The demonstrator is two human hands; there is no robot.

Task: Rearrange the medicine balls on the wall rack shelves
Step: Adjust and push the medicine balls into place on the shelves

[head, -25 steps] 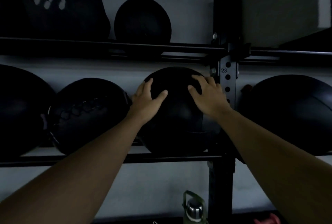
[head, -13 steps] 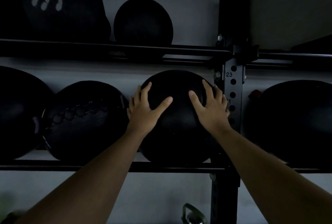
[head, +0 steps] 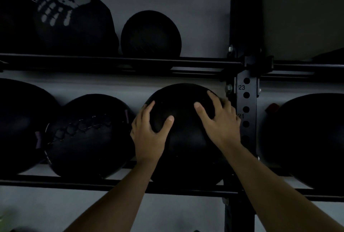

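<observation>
A smooth black medicine ball (head: 183, 138) sits on the lower shelf rail (head: 93, 183) of the wall rack. My left hand (head: 149, 137) grips its left side, fingers spread and thumb on the front. My right hand (head: 218, 122) is pressed on its upper right, beside the upright post (head: 245, 101). To the left lie a stitched black ball (head: 85, 135) and a larger black ball (head: 20, 124). On the upper shelf (head: 111, 62) rest a small black ball (head: 150, 34) and a ball with a white handprint (head: 74, 21).
Another large black ball (head: 305, 138) fills the lower shelf to the right of the post. The post carries holes and the numbers 23 and 21. A grey wall stands behind the rack. The scene is dim.
The camera view has tilted up, so the rack sits lower in frame. Both hands have spread wider on the ball and stay on it; the ball remains on the shelf.
</observation>
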